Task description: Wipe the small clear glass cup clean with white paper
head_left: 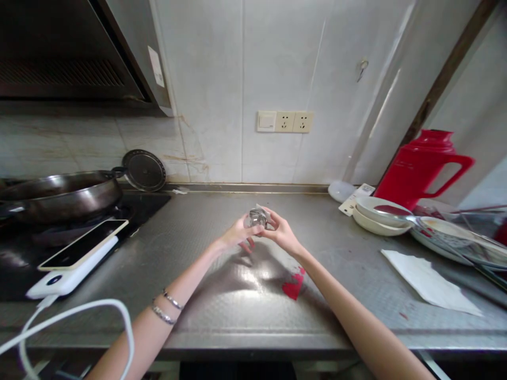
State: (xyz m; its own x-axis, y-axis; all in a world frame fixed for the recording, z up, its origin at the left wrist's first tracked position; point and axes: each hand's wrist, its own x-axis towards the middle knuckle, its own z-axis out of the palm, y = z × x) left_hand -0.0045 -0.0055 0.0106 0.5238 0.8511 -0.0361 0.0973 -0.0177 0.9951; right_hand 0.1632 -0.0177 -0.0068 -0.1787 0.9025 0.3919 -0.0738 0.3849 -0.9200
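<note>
Grey metal counter (190,316), with a tiny thing held above its middle.
The wide, round steel pan (67,199) sits at far left (its inside is too dark to tell what it holds). The tall red plastic flask (410,177) is at right, its inside hidden. By it, round white bowls (372,225) are stacked; something reddish shows in the top one. The bare left hand (237,233) and bare right hand (282,232) curl partway closed, fingertips gripping a small, round, shiny clear-grey thing (258,218). This looks like a holding step; I think the next move needs gentle, steady fingers.
</note>
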